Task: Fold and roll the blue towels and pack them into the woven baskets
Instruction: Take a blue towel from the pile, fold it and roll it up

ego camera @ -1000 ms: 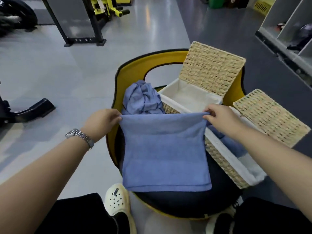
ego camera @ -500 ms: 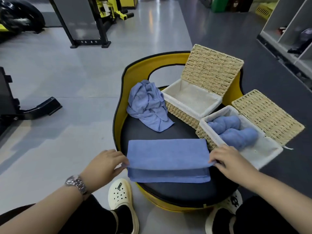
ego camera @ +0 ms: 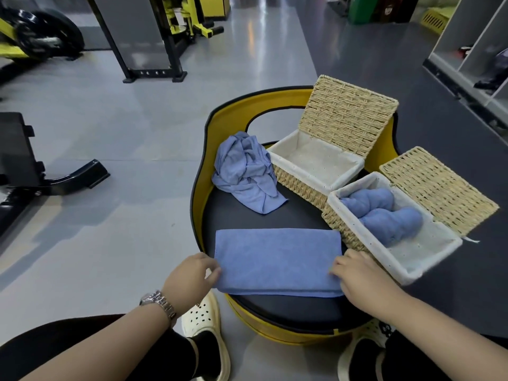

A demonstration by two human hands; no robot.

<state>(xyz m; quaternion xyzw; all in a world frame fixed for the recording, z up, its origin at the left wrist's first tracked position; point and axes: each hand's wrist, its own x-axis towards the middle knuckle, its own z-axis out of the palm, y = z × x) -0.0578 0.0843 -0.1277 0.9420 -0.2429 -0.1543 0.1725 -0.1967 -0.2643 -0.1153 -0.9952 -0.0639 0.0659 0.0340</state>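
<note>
A folded blue towel (ego camera: 277,262) lies flat as a wide rectangle on the black seat of a round yellow-rimmed stool (ego camera: 275,213), low in the middle of the frame. The left hand (ego camera: 192,279) pinches the towel's lower left edge between thumb and fingers, its grip closed on the cloth. The right hand (ego camera: 357,273) rests on the towel's right end with fingers bent down onto it; whether that grip actually clasps the cloth cannot be told. A crumpled towel (ego camera: 244,171) sits in a heap above, at the middle of the frame. Right of it stands an open woven basket (ego camera: 316,171) with a white lining and raised lid. At the right of the frame a second basket (ego camera: 384,232), lid laid back, holds two rolled towels (ego camera: 382,213). A wristwatch (ego camera: 158,301) circles the left wrist.
</note>
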